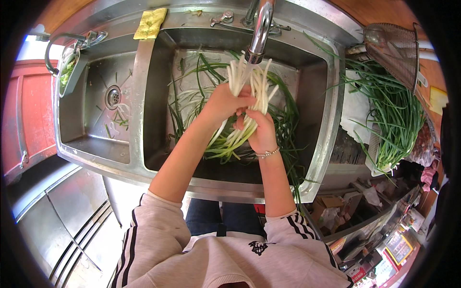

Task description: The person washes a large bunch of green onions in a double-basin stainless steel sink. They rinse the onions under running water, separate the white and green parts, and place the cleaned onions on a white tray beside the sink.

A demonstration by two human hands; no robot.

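Observation:
Both my hands grip white-stemmed scallions (260, 90) over the large basin of a stainless steel sink (311, 108). My left hand (225, 102) closes around part of the white stalks from the left. Lower on the right, my right hand (262, 129) wraps the stalks near where they turn green, a beaded bracelet on its wrist. The white ends point up beneath a chrome faucet (260, 39), and water appears to run onto them. More scallions (194, 95) lie loose in the basin below, their green leaves curling around both sides. My fingers hide part of the bundle.
To the left is a smaller basin (97, 118) with a drain and green scraps. A yellow sponge cloth (150, 23) lies on the divider's back end. At right, a heap of scallions (392, 111) sits beside a wire mesh strainer (390, 50). A second faucet (54, 54) arches at far left.

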